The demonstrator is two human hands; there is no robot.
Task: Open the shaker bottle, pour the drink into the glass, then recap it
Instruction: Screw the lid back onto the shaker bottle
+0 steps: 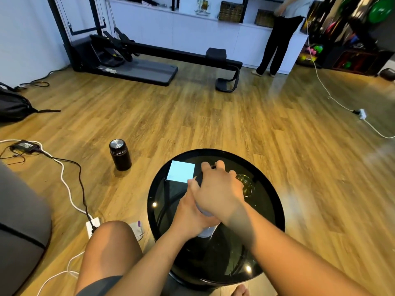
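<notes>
The shaker bottle [207,231] stands on the round black glass table [271,212], mostly covered by both hands; only its pale grey lower body shows. My left hand [190,218] wraps around the bottle's body. My right hand [220,189] sits on top, fingers closed over the dark cap. Just right of the hands, the clear glass [248,184] stands on the table, partly hidden behind my right hand.
A pale blue square card [180,171] lies on the table's far left. A black flask [120,154] stands on the wooden floor to the left. Cables and a power strip [93,226] run by my left knee. A person [277,39] stands at the far shelves.
</notes>
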